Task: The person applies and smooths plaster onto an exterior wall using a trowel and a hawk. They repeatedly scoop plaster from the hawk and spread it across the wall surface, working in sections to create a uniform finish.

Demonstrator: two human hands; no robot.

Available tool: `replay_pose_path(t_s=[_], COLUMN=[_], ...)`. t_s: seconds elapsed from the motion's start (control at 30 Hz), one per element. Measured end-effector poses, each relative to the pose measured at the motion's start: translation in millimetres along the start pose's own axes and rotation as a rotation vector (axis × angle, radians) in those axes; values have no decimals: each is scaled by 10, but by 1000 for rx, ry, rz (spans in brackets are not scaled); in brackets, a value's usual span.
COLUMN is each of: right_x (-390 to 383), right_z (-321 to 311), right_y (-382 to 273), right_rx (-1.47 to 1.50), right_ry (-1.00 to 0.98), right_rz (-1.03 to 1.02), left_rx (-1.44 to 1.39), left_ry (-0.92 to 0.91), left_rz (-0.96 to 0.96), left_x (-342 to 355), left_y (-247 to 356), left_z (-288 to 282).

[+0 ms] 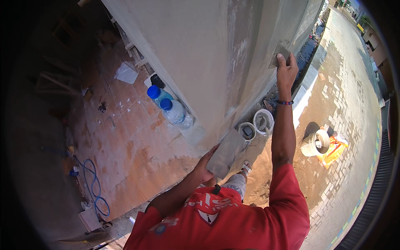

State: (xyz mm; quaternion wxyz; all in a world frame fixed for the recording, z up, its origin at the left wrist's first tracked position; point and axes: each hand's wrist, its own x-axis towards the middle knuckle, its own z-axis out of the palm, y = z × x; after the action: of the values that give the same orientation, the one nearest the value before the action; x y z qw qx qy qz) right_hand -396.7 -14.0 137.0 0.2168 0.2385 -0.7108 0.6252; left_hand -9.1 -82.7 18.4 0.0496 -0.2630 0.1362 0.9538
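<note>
Your right hand (287, 68) pinched a small flat blade (283, 51) at the wall (200, 54), just past your thumb (281, 59), while your left hand (203, 167) gripped the grey board (227, 153) lower down, its length slanting up and right.

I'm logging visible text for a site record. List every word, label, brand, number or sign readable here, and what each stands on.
Red shirt: white lettering on it; I don't copy out wording.
Front blue-capped bottle: any label print is too small to read.
Orange-and-white bag by the bucket: any print is too blurred to read.
Distant yellow panel: too small to read.
</note>
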Motion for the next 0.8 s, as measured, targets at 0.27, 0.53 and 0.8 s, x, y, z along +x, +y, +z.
replay_pose_path(t_s=[0.27, 0.53, 0.8], right_x=[-1290, -2166, -2259], right_z=[-1417, -1599, -1387], right_y=[-916, -1228, -1365], right_rx=[398, -264, -470], right_ry=[-425, -271, -318], right_rz=[478, 124, -273], left_rx=[-96, -9, -13], left_ry=[-241, -299, -426], left_rz=[29, 38, 40], left_x=[124, 307, 268], left_y=[185, 169, 109], left_z=[257, 581, 839])
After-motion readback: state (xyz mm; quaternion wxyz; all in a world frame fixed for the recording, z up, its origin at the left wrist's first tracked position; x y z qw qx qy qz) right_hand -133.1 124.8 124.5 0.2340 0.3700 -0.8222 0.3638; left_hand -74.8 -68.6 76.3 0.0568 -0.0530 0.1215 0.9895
